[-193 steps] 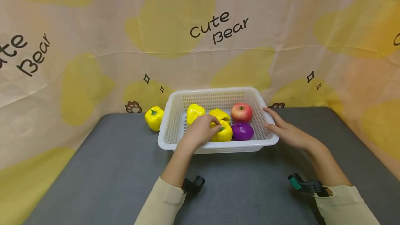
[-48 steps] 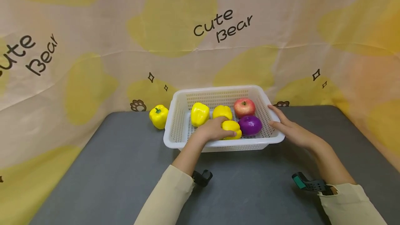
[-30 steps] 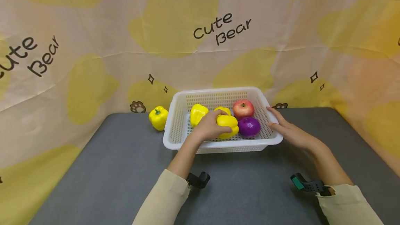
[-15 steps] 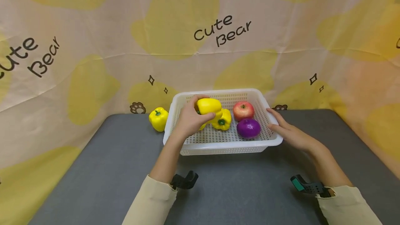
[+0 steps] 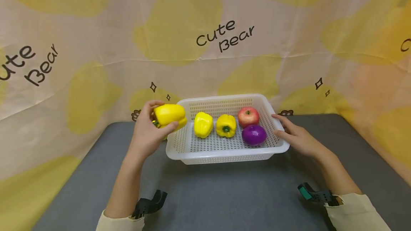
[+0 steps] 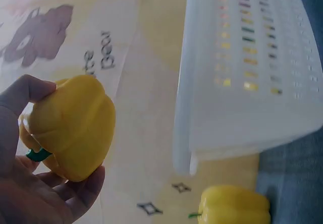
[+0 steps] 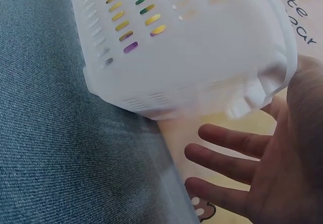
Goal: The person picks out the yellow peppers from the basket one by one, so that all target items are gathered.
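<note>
My left hand point(image 5: 146, 136) holds a yellow bell pepper point(image 5: 171, 114) in the air just off the basket's left rim, thumb on the near side and fingers behind. In the left wrist view this pepper point(image 6: 81, 123) shows its green stem toward the palm. My right hand point(image 5: 298, 136) pinches the right rim of the white plastic basket point(image 5: 224, 154); in the right wrist view its other fingers point(image 7: 222, 163) stretch out below the rim. Inside the basket sit two more yellow bell peppers point(image 5: 203, 125) point(image 5: 226, 126), a red apple point(image 5: 248, 117) and a shiny purple round item point(image 5: 254, 134).
Another yellow bell pepper point(image 6: 234, 206) rests on the dark grey table point(image 5: 224, 195) left of the basket, mostly hidden in the head view behind the left hand. A printed cloth point(image 5: 179, 27) hangs behind the table.
The left hand has gripped the front yellow bell pepper, lifted it out of the basket and carried it left past the rim. The right hand has stayed at the basket's right rim.
</note>
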A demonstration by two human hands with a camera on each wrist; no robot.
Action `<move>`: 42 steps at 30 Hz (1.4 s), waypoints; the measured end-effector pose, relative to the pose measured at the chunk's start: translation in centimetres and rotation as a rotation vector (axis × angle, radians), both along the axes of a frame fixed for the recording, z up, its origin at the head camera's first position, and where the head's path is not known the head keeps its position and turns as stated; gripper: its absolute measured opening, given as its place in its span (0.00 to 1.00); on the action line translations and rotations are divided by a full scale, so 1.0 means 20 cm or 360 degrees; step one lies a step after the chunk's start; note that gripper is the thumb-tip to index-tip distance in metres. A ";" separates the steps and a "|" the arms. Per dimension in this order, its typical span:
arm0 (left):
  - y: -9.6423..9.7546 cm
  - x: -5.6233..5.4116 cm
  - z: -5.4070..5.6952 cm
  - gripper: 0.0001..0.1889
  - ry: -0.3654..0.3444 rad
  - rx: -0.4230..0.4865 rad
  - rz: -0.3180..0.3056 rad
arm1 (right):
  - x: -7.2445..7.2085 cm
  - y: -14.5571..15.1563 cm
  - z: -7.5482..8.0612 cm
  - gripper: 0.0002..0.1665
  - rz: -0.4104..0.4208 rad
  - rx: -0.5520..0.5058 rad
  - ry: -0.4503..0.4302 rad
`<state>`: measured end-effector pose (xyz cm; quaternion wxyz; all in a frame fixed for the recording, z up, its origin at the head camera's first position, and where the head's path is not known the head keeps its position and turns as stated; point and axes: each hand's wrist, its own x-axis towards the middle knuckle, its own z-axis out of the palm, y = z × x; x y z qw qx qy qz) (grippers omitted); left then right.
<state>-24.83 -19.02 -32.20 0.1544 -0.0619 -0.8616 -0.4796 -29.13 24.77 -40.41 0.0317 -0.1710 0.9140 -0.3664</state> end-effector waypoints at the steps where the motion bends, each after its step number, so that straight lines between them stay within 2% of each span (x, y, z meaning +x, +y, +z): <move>1: -0.03 0.02 0.00 0.35 0.0005 -0.0006 0.0037 | 0.00 0.00 0.00 0.41 0.0002 0.0001 -0.0012; 3: -0.10 0.04 -0.01 0.34 0.0024 -0.0024 0.0103 | 0.00 0.00 0.00 0.41 0.0001 0.0003 -0.0034; 7: -0.20 0.03 -0.01 0.33 0.0042 -0.0121 0.0165 | 0.01 0.01 0.00 0.41 -0.0016 0.0011 -0.0066; 14: -0.30 0.02 -0.03 0.35 -0.0045 -0.0346 0.0261 | 0.00 -0.01 0.04 0.42 0.0034 -0.0004 -0.0085; 17: -0.34 0.02 -0.03 0.35 -0.0083 -0.0446 0.0271 | 0.00 -0.01 0.06 0.42 0.0062 -0.0025 -0.0105; 25: -0.44 0.01 -0.05 0.36 -0.0277 -0.0639 0.0193 | 0.02 0.05 0.09 0.40 0.0178 -0.0112 -0.0188; 32: -0.47 -0.02 -0.08 0.38 -0.0427 -0.0780 0.0086 | 0.03 0.08 0.10 0.42 0.0208 -0.0098 -0.0270; 42: -0.51 -0.08 -0.17 0.34 -0.0489 -0.0922 -0.0076 | 0.05 0.09 0.13 0.42 0.0141 0.0033 -0.0341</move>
